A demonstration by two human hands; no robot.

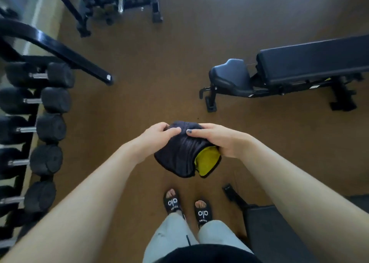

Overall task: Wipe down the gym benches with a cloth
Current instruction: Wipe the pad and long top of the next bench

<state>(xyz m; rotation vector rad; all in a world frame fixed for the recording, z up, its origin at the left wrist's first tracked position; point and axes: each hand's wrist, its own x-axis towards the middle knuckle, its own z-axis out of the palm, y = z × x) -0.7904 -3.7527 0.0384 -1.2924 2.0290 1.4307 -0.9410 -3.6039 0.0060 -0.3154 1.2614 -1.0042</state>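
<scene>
While both my left hand [159, 135] and right hand [221, 139] grip the bunched cloth [177, 155], wiping hasn't started; next I reach the bench [311, 63].

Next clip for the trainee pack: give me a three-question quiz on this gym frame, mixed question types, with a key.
1. True or false: the cloth is held by both the left hand and the right hand.
2. What colour shows inside the dark cloth's fold?
3. Where is the bench? A) under the cloth B) ahead to the person's right, untouched C) beside the dumbbell rack

Key: 1 true; 2 yellow; 3 B.
</scene>
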